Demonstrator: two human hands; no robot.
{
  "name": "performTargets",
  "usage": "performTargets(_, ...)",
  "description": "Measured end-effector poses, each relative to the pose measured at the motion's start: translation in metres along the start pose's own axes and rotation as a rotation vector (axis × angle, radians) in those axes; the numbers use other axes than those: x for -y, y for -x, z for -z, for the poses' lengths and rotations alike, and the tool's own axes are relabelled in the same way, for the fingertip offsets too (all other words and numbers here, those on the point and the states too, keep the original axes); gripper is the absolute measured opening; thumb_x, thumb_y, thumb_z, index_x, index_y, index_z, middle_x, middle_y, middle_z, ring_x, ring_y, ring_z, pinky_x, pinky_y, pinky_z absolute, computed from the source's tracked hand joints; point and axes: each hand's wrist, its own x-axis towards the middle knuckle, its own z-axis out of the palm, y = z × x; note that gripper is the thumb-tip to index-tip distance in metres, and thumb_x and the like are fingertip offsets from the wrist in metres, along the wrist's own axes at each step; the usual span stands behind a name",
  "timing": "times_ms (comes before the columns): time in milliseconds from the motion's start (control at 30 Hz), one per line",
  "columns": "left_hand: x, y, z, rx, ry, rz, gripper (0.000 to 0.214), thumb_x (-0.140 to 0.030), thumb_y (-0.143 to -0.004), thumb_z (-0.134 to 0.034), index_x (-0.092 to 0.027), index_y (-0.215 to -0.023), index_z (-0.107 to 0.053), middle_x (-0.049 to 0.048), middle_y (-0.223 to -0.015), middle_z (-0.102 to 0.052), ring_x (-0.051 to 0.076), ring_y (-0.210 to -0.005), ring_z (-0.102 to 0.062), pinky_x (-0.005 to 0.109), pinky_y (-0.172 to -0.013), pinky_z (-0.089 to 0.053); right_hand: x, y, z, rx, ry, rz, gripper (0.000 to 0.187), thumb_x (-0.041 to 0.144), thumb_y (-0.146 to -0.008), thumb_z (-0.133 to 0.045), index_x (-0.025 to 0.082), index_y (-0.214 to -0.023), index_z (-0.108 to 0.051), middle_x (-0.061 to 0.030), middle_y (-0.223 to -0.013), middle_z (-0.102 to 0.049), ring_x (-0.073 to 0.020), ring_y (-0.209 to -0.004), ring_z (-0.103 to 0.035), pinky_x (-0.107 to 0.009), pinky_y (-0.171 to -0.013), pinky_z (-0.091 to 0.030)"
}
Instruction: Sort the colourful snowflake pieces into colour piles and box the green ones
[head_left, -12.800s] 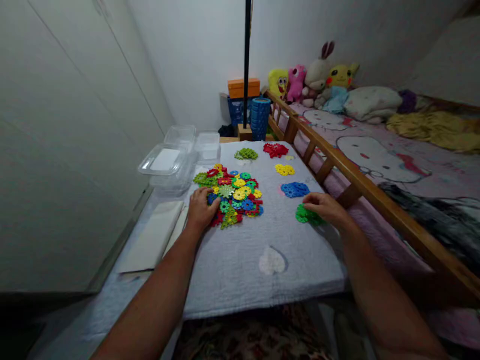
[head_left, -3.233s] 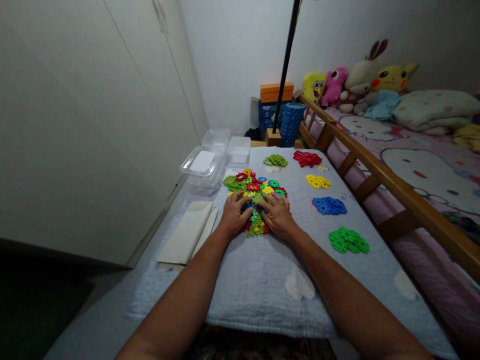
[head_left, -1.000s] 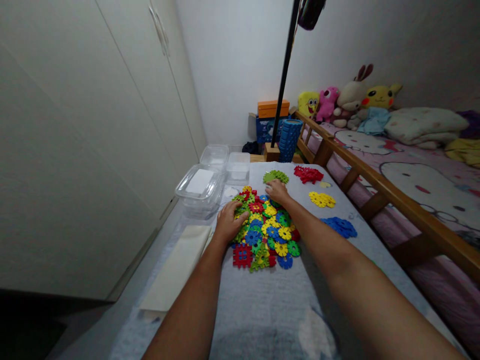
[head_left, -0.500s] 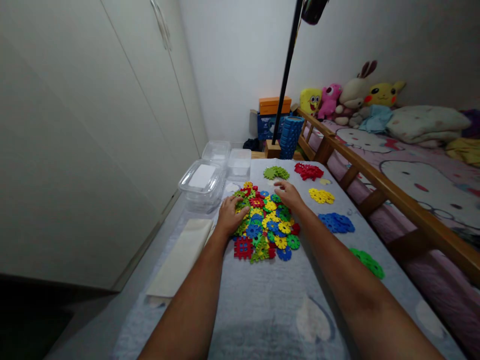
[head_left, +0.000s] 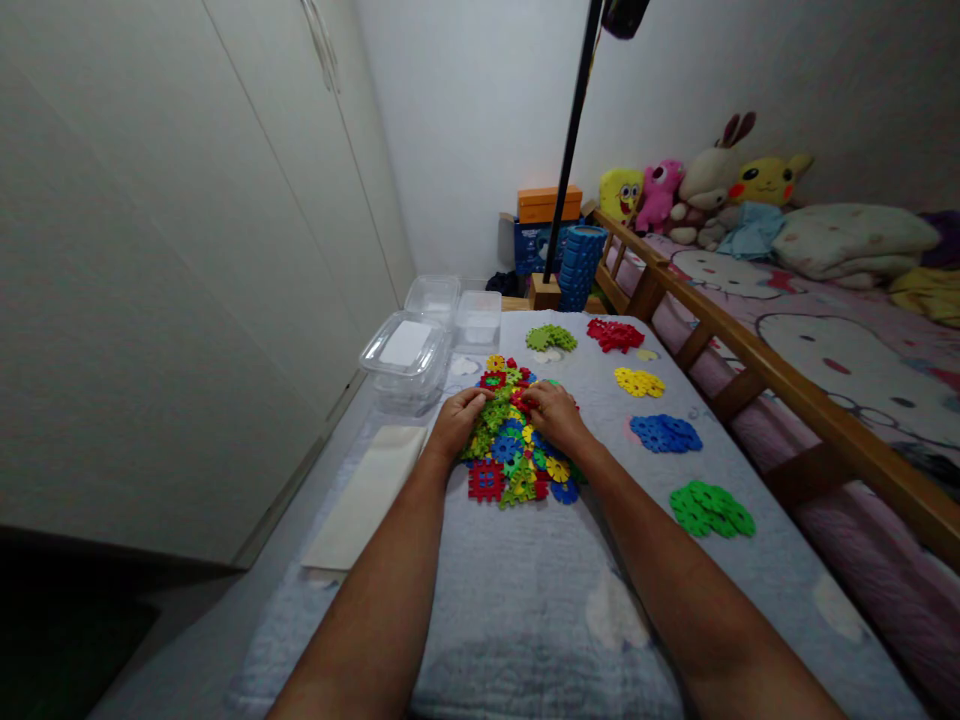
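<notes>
A mixed pile of plastic snowflake discs and toothed building pieces (head_left: pixel 507 449) lies on the cloth-covered table. At its left edge is my left hand (head_left: pixel 453 424), thumb and fingers brought together over light-green pieces; what they pinch is too small to make out. My right hand (head_left: pixel 556 416) reaches over the pile's right side, its fingertips closed on a red toothed piece (head_left: pixel 521 402). Part of the pile is hidden under this hand. Near the pile's front lie a red square piece (head_left: pixel 486 481) and a blue disc (head_left: pixel 564 492).
Sorted piles sit along the right: light green (head_left: pixel 551 338), red (head_left: pixel 615 335), yellow (head_left: pixel 639 382), blue (head_left: pixel 666 434) and green (head_left: pixel 712 509). Clear plastic boxes (head_left: pixel 406 362) and a folded cream cloth (head_left: pixel 367 498) are at left. A wooden bed rail (head_left: pixel 739 360) borders the right.
My right hand has moved left and toward me, from the pile's far right edge onto a red piece. My left hand's fingers have drawn together. The view has shifted slightly.
</notes>
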Motion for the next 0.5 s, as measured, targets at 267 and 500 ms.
performTargets(267, 0.013, -0.007, 0.000, -0.145, -0.062, -0.080, 0.022, -0.034, -0.081, -0.058, -0.022, -0.092, -0.072, 0.0066, -0.119, -0.068, 0.026, -0.121, -0.059, 0.043, -0.114, -0.039, -0.013, 0.006, 0.010, -0.229, -0.296, -0.001, 0.020, 0.017, -0.084, -0.057, 0.022, -0.092, -0.074, -0.0068, -0.099, -0.073, -0.0219, -0.098, -0.064, -0.036, -0.092, -0.047)
performTargets(500, 0.015, -0.007, 0.000, -0.117, -0.168, -0.117, 0.021, -0.037, -0.080, -0.064, -0.022, -0.094, -0.069, 0.0064, -0.108, -0.068, 0.025, -0.110, -0.062, 0.044, -0.108, -0.044, -0.038, -0.008, 0.040, -0.403, -0.629, -0.286, 0.022, 0.034, -0.077, -0.062, 0.018, -0.090, -0.069, 0.0004, -0.068, -0.066, -0.0160, -0.063, -0.062, -0.028, -0.063, -0.049)
